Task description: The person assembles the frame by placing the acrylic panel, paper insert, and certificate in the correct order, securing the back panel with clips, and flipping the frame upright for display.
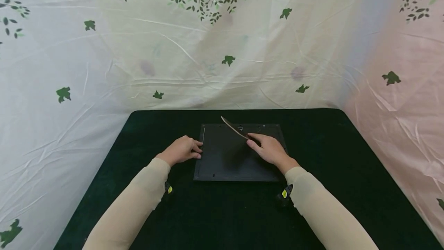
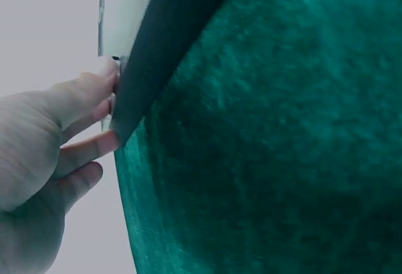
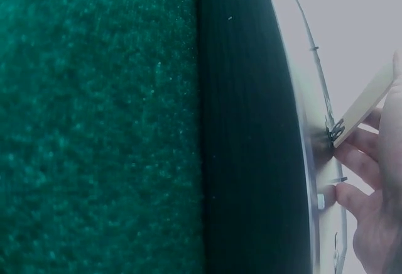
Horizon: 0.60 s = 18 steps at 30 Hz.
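The left hand [image 1: 182,149] pinches the left edge of the black panel [image 1: 220,155] on the counter [image 1: 215,215], while the right hand [image 1: 269,150] pinches a thin tilted sheet [image 1: 236,129] above the panel, which a slackened grip could drop.

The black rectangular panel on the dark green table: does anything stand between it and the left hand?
Nothing visible does: the left hand touches the black rectangular panel at its left edge.
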Each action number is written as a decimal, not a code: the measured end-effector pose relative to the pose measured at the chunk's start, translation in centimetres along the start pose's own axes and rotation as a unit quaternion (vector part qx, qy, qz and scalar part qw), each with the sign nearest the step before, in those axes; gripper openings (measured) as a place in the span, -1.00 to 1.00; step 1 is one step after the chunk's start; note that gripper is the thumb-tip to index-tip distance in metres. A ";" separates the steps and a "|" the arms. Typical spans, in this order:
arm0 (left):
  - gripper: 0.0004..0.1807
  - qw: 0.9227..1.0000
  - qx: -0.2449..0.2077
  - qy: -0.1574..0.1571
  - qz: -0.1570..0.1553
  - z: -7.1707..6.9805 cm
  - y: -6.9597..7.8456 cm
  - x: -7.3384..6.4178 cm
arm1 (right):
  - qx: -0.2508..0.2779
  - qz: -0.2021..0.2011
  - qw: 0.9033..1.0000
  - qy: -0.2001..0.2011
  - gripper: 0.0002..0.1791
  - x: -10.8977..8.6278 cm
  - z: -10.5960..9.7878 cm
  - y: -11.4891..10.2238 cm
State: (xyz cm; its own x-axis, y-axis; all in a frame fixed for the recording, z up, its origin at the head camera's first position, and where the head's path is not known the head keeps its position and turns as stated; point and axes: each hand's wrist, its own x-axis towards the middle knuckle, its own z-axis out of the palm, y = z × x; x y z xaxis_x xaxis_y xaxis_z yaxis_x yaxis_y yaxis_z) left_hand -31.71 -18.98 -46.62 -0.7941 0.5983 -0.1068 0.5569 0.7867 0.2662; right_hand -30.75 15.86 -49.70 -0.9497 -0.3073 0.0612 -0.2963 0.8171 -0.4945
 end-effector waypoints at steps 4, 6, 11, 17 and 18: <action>-0.73 1.000 0.023 -0.008 0.006 -0.3 0.4 0.4 | 0.002 -0.001 1.000 0.001 -0.19 0.0 0.1 -0.1; -0.74 0.999 0.033 -0.012 0.012 -0.5 0.7 0.6 | 0.001 -0.002 1.000 0.001 -0.18 0.0 0.1 -0.2; -0.76 0.998 0.062 -0.015 0.013 -0.6 1.3 1.1 | 0.001 -0.006 1.000 0.007 -0.16 -0.1 -0.1 -0.3; -0.78 0.997 0.075 -0.021 -0.016 -0.4 1.7 1.5 | 0.000 -0.002 1.000 0.008 -0.15 -0.1 0.0 -0.2; -0.79 0.997 0.075 -0.022 -0.020 -0.3 1.7 1.5 | 0.000 -0.001 1.000 0.008 -0.15 -0.1 0.0 -0.3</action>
State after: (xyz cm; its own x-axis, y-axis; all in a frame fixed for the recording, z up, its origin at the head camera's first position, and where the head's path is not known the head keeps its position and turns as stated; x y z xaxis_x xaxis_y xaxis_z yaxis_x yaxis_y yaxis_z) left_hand -31.99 -16.78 -46.00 -0.8066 0.5700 -0.1564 0.5581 0.8216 0.1159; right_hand -30.59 15.66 -49.61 -0.9505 -0.3013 0.0764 -0.2985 0.8164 -0.4943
